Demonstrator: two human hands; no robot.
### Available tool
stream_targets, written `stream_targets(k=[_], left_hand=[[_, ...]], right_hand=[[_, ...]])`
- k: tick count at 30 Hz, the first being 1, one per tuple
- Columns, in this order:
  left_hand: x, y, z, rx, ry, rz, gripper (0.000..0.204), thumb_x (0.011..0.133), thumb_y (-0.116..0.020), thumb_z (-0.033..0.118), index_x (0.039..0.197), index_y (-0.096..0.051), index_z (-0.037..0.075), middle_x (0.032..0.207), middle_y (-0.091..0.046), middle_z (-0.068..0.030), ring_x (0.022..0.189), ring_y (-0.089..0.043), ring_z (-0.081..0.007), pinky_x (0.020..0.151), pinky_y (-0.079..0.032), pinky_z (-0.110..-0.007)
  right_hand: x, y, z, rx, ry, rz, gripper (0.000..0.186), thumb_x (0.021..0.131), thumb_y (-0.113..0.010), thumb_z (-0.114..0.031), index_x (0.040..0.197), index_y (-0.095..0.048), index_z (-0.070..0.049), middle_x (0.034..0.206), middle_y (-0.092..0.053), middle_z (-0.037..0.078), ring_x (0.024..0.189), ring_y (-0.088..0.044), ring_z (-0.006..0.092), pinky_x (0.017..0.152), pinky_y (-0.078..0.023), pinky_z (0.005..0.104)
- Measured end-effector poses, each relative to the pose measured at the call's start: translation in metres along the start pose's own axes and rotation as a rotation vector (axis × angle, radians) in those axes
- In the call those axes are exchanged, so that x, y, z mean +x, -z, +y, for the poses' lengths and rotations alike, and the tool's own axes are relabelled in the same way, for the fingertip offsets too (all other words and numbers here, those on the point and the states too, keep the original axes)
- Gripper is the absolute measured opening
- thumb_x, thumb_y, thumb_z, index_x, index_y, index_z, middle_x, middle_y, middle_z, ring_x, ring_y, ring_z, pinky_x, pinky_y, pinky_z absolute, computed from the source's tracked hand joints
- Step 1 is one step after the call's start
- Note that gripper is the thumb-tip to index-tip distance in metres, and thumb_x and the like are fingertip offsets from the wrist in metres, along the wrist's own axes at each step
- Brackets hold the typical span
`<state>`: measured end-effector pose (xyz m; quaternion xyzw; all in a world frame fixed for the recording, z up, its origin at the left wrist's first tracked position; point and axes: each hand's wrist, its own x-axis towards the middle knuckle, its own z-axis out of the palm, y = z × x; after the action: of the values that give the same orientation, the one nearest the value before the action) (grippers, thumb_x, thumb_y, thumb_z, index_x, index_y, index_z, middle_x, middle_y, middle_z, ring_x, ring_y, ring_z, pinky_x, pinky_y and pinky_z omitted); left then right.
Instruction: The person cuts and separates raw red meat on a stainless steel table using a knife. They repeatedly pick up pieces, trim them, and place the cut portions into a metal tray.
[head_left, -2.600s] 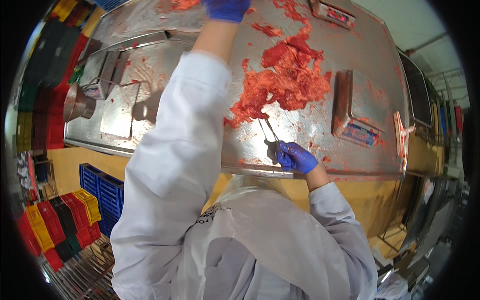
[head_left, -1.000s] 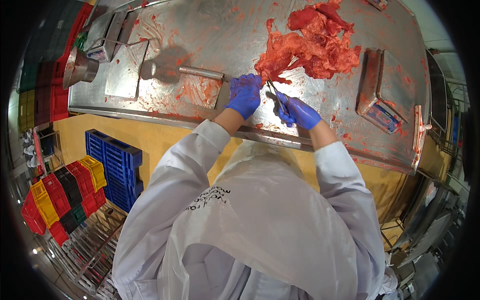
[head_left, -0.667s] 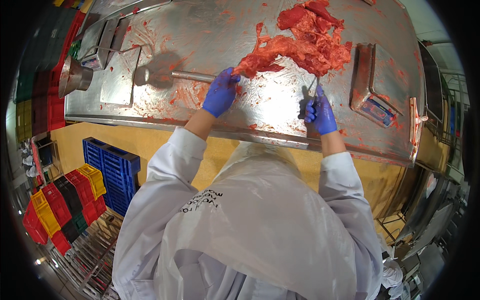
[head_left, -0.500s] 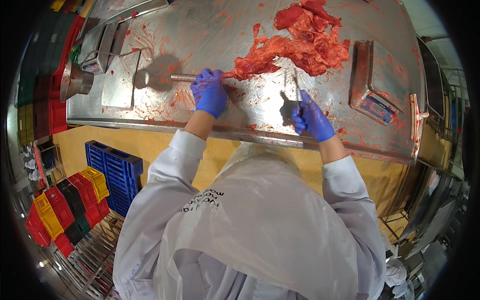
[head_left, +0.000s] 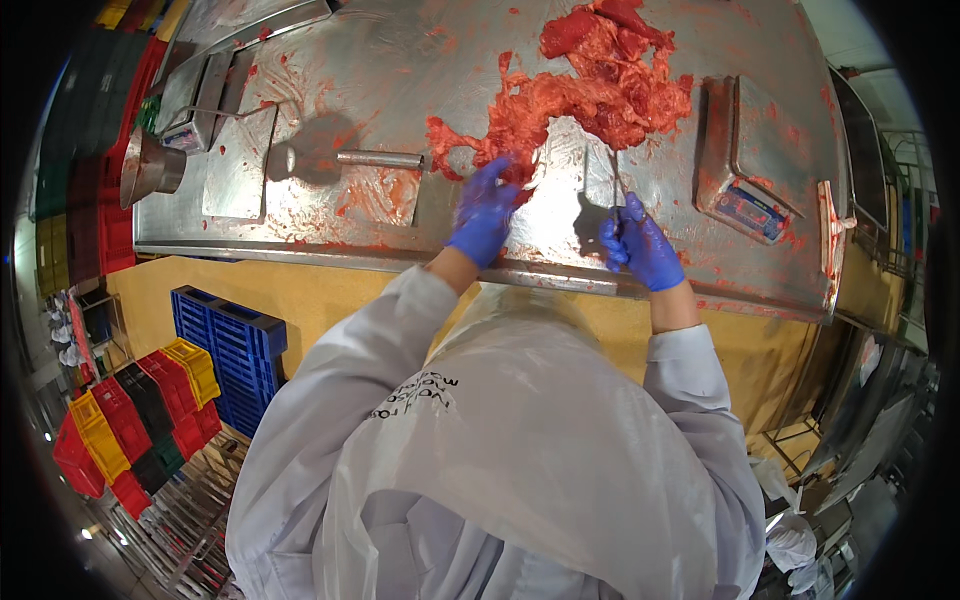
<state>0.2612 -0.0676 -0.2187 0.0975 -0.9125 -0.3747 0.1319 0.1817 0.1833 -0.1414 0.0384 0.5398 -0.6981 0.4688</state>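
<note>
Two hands in blue gloves work at one stainless steel table (head_left: 400, 60) smeared with red. The left hand (head_left: 483, 212) lies on the near end of one large heap of raw red meat (head_left: 590, 90), its fingers curled onto a trailing strip of it. The right hand (head_left: 640, 245) is closed around the handle of one knife (head_left: 612, 180), whose narrow blade points away from the person toward the meat; the tip stands just beside the heap, and whether it touches cannot be told. Left of the meat lies one steel cylinder (head_left: 380, 158), and farther left one metal funnel (head_left: 150, 168) at the table's edge. On the right end sits one flat weighing scale (head_left: 745, 150). On the floor to the left are one blue pallet (head_left: 230, 345) and a cluster of stacked plastic crates (head_left: 130, 420) in red, yellow and black.
</note>
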Motion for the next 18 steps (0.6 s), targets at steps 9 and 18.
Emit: stream_targets(k=[9,18], left_hand=[[-0.008,0.069,0.025,0.491,0.089,-0.132,0.029,0.085,-0.059,0.034,0.102,-0.059,0.010,0.103,-0.056,-0.0127,0.096,-0.058,-0.0316,0.081,-0.045,-0.045],[-0.020,0.045,-0.001,0.718,0.340,-0.284,0.019,0.083,-0.052,0.016,0.097,-0.063,0.012,0.098,-0.062,-0.0113,0.091,-0.063,-0.0273,0.078,-0.042,-0.043]], right_hand=[[0.006,-0.013,-0.013,-0.265,-0.170,-0.140,0.057,0.091,-0.045,-0.061,0.074,-0.054,-0.007,0.059,-0.046,0.002,0.050,-0.042,0.0115,0.047,-0.041,0.0266],[0.026,-0.032,-0.021,-0.457,-0.307,-0.389,0.053,0.092,-0.044,-0.059,0.072,-0.052,-0.010,0.062,-0.049,0.002,0.052,-0.045,0.0121,0.047,-0.039,0.0268]])
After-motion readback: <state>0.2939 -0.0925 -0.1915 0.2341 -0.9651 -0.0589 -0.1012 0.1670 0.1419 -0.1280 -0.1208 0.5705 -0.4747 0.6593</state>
